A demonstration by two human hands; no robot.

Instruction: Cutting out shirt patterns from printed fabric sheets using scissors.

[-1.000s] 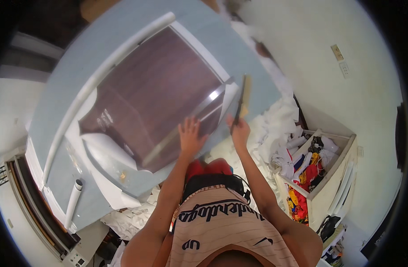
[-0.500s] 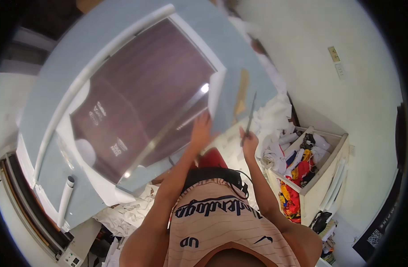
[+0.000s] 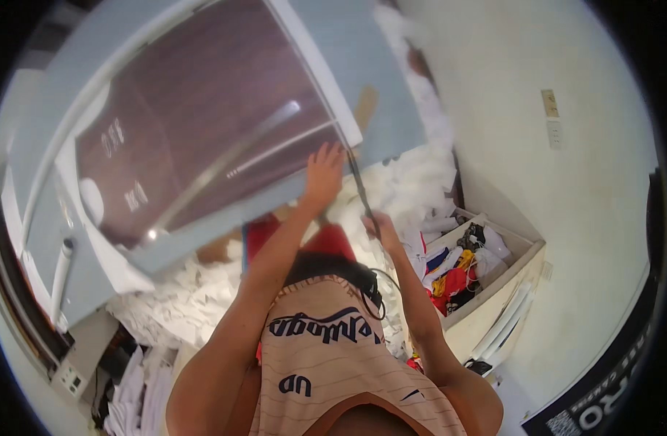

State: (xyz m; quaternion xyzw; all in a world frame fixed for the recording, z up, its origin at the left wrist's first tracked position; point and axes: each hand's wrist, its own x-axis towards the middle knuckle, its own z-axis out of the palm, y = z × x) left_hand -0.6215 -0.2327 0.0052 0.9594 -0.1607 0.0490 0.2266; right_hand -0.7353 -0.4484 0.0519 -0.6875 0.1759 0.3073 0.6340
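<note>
A dark maroon printed sheet [image 3: 202, 87] with a white border lies on the blue-grey table [image 3: 391, 94]. My left hand [image 3: 324, 174] rests with fingers spread at the sheet's near edge, by its right corner. In my right hand [image 3: 383, 227] is a long, thin, dark blade-like tool [image 3: 359, 180]; blur hides its exact kind. It points away from me, and its far end reaches the sheet's white right corner, just right of my left fingertips. Across the sheet runs a long, shiny, clear strip [image 3: 224, 168], apart from both hands.
A yellow flat piece [image 3: 365, 107] lies beyond the sheet's right corner. White scraps [image 3: 173, 305] heap below the table. To the right stands an open wooden bin [image 3: 504, 283] with colourful cloth, beside the wall. A white tube [image 3: 61, 280] lies at the table's left.
The blade-like tool has swung left, from beside the table to the sheet's right corner. My left hand has shifted to the near edge by that corner. The view has moved too.
</note>
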